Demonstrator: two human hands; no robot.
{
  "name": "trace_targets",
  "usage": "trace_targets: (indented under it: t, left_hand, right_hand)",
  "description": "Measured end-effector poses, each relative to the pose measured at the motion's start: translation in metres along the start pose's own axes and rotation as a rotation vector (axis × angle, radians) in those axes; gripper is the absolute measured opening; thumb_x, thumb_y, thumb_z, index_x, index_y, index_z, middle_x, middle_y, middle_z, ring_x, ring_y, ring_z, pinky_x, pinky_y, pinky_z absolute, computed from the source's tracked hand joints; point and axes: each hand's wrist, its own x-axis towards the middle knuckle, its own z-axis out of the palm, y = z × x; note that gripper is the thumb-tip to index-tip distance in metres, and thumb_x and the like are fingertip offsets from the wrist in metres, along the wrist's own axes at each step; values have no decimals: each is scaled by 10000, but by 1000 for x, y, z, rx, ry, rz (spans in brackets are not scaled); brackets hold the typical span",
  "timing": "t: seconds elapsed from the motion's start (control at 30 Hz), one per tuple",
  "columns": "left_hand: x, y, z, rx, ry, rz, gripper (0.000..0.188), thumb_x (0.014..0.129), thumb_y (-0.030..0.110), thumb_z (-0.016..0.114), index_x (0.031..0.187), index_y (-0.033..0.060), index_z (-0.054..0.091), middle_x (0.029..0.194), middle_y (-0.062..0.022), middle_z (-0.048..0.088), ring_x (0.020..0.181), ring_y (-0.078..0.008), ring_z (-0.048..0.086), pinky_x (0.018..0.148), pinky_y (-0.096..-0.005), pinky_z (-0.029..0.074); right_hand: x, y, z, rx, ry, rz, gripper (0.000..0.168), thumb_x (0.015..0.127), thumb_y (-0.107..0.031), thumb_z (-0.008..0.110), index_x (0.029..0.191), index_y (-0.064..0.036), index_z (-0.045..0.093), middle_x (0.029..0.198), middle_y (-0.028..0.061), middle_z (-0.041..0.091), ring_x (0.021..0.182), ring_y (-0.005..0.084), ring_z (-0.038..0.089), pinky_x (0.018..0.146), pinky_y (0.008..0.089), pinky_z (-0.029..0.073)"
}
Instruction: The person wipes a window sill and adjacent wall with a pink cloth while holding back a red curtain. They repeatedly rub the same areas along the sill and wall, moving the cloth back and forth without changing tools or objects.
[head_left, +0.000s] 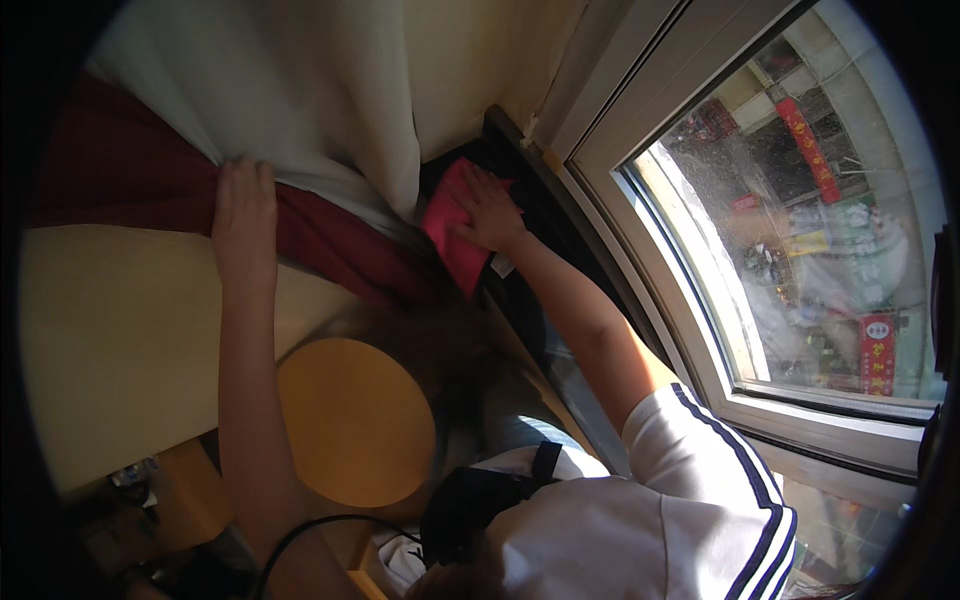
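Observation:
My right hand (489, 214) lies on a bright pink cloth (463, 247), its fingers spread and the palm pressing down. Under the cloth is the glossy black windowsill (536, 300), at the corner by the wall. A small pale piece (502, 265) shows at the cloth's lower edge. To the left, my left hand (246, 191) has its fingers over the curtain where a white part (330, 97) meets a dark red part (142, 157). The fabric is drawn into folds at that hand, and the fingertips are partly lost in it.
A white-framed window (652, 247) runs along the right, with a street and red signs beyond the glass. A round yellow stool top (356, 424) is below me. At left extends a cream surface (120, 315). A black cable (322, 521) crosses near my left arm.

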Motion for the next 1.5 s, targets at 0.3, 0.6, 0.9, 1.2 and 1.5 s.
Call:
trace_targets:
  t: [0.3, 0.6, 0.9, 1.2, 1.5]
  left_hand:
    - [12, 7, -5, -7, -110, 38, 135, 825, 86, 499, 953, 126, 517, 1021, -29, 537, 1083, -161, 500, 1104, -278, 207]
    - [20, 20, 1, -76, -4, 75, 307, 777, 23, 541, 1084, 37, 551, 1068, -103, 545, 1082, -215, 501, 1078, -303, 313]
    - [36, 41, -27, -217, -27, 119, 364, 825, 75, 468, 1178, 12, 530, 1199, -131, 527, 1185, -241, 455, 1118, -326, 236]
    - [37, 41, -21, -191, 29, 80, 321, 814, 49, 492, 1126, 14, 560, 1151, -129, 561, 1141, -232, 491, 1086, -318, 287]
    - [23, 18, -12, 33, -200, 4, 256, 795, 55, 572, 1051, 64, 556, 1119, -91, 556, 1084, -206, 521, 1046, -307, 344]
  right_hand:
    - [-45, -26, -12, -156, 194, 410, 688, 850, -514, 507, 1268, 31, 465, 1333, 330, 366, 1264, 465, 335, 1061, 527, 268]
    - [-150, -105, -65, -288, -118, 283, 641, 821, -299, 533, 1352, 14, 357, 1344, 337, 353, 1267, 454, 354, 1069, 527, 258]
    - [-159, -129, -60, -300, -146, 351, 743, 828, -424, 540, 1361, 53, 341, 1373, 366, 292, 1314, 489, 256, 1085, 578, 191]
    - [-65, -55, -22, -130, -52, 333, 860, 827, -530, 516, 1380, 80, 265, 1401, 347, 248, 1331, 471, 219, 1109, 546, 147]
    - [20, 30, 14, -12, -121, 153, 921, 838, -600, 467, 1401, 84, 213, 1440, 326, 209, 1340, 472, 194, 1125, 492, 144]
